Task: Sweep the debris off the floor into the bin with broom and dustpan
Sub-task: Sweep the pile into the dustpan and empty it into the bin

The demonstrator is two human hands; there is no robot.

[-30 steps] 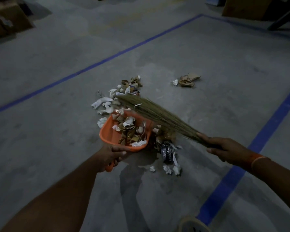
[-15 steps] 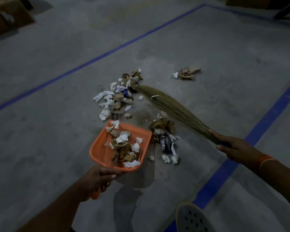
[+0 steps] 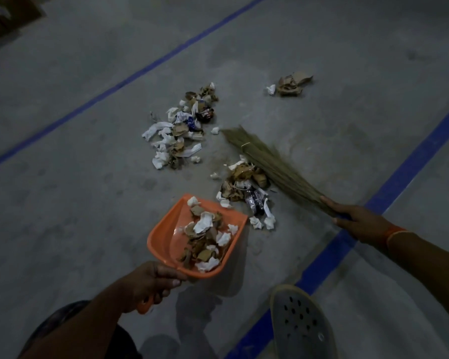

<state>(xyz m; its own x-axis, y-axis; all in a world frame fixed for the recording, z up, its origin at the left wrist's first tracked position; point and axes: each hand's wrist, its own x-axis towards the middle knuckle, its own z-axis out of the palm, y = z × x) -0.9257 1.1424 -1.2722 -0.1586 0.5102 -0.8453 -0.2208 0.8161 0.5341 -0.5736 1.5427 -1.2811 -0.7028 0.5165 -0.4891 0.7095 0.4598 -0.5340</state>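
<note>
Orange dustpan (image 3: 166, 234), loaded with paper and cardboard scraps, sits in your left hand (image 3: 151, 281), whose grip curls round its handle. Your right hand (image 3: 358, 218) grips the grass broom (image 3: 270, 164), bristles down on the floor (image 3: 62, 203) beside the nearer debris pile (image 3: 246, 190)

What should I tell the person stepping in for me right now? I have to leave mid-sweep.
Left hand grips the orange dustpan, partly loaded with scraps.
Right hand grips the broom, bristles on the floor.
Left to do: the pile beside the pan, the larger pile beyond, and the far small clump. No bin in view.
</note>
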